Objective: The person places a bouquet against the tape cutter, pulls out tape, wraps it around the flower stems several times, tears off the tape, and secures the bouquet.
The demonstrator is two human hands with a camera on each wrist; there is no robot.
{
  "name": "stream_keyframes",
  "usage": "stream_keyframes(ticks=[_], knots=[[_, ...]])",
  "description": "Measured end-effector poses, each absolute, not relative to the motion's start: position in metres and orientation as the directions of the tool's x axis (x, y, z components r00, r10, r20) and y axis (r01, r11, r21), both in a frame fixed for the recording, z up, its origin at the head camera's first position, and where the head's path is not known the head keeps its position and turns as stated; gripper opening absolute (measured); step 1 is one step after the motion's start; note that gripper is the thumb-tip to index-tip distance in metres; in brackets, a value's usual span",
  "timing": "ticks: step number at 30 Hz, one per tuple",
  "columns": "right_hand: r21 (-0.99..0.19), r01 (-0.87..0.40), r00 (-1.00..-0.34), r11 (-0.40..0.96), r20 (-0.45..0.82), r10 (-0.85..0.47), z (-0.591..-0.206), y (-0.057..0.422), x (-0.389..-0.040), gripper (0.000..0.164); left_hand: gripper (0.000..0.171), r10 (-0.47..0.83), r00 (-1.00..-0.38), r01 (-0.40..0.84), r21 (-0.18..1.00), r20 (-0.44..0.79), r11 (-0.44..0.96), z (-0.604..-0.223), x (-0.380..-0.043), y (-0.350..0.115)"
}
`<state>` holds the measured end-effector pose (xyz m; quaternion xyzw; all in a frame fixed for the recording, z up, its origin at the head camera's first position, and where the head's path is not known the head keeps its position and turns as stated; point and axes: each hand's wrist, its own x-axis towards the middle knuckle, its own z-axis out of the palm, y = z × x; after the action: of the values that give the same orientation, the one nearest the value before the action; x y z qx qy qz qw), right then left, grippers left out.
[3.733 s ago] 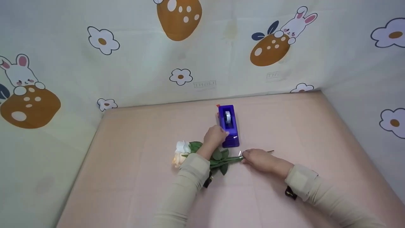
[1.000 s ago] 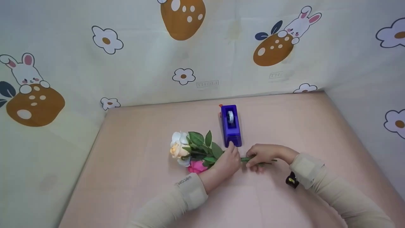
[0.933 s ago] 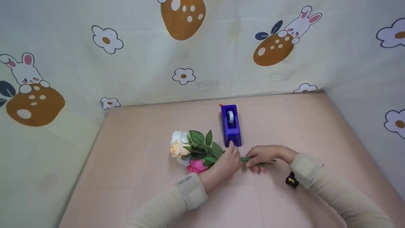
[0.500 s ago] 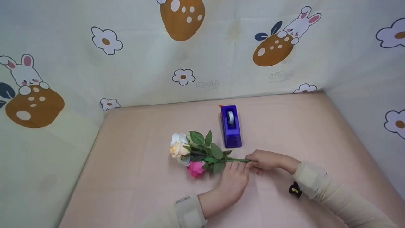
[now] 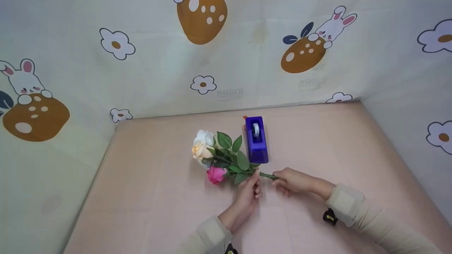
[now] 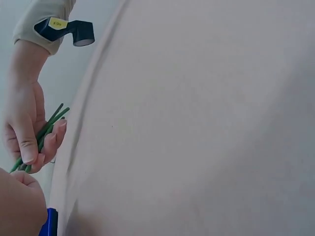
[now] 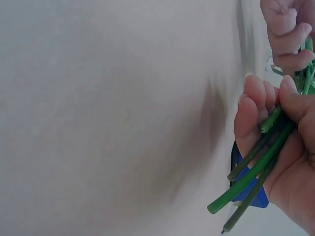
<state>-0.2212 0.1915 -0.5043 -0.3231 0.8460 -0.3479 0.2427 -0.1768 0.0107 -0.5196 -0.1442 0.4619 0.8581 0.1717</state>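
A bouquet of artificial roses (image 5: pixel 242 161), with white, cream and pink heads and green leaves, points to the left in the head view. My right hand (image 5: pixel 295 180) grips the lower stems; their cut ends (image 7: pixel 251 172) stick out past the palm in the right wrist view. Just below the leaves, my left hand (image 5: pixel 245 194) holds the stems between thumb and curled fingers. Behind the bouquet stands a purple-blue tape dispenser (image 5: pixel 259 145) with a roll of clear tape in it, close to the leaves.
Pale pink cloth covers the table (image 5: pixel 317 141). A printed curtain (image 5: pixel 159 70) with rabbits and flowers closes off the back and sides. Black wrist cameras (image 5: pixel 330 217) sit at both cuffs.
My left hand leaves the dispenser's front, comes down to the stems and turns to hold them. The rose heads have swung up and away from me. My right hand stays on the stems.
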Motion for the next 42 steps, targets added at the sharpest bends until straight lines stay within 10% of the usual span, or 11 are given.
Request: stream_keyframes(ticks=[14,30,42], knots=[[-0.762,-0.407,-0.741,0.504,-0.048,-0.67,-0.513,0.192,-0.222,0.014,0.03,0.19,-0.921,-0.382,0.695,-0.34,-0.609,-0.529,-0.176,0.017],[-0.886,-0.216,-0.654,0.411,-0.182,-0.734,-0.506,0.208,-0.247,0.027,0.031,0.345,-0.916,-0.335,0.86,-0.203,-0.385,-0.533,-0.189,0.002],[-0.823,-0.393,-0.775,0.409,0.057,-0.63,-0.516,0.197,-0.235,0.018,0.042,0.036,-0.947,-0.294,0.817,-0.319,-0.496,-0.531,-0.177,0.031]])
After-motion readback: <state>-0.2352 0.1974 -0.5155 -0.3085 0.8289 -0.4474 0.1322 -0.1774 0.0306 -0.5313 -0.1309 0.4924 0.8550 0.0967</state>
